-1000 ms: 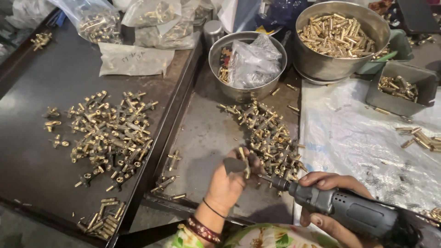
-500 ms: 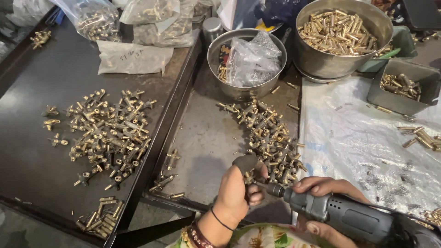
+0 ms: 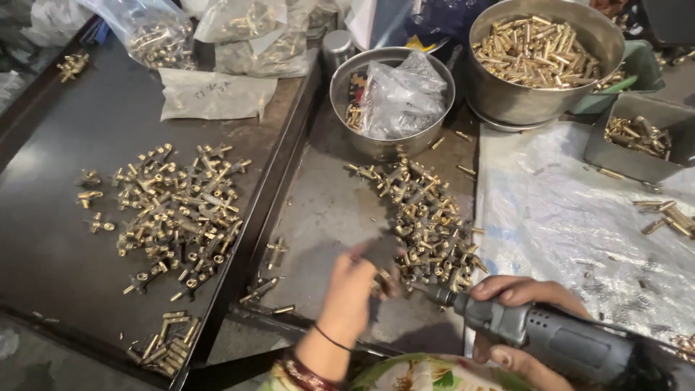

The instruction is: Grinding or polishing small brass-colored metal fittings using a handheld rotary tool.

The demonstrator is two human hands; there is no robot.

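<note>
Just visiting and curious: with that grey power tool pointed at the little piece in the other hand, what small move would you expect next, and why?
Probably easing the grey power driver, gripped in the right hand, a touch further toward the small piece pinched in the left hand. The tool's tip sits right at those fingers, beside the heap of brass fittings. The piece itself is too blurred to tell whether the tip is seated.

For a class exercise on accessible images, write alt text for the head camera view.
A left hand holds a small brass fitting against the tip of a grey handheld power tool gripped by the right hand. Piles of brass fittings lie on dark metal trays, with steel bowls behind.
</note>
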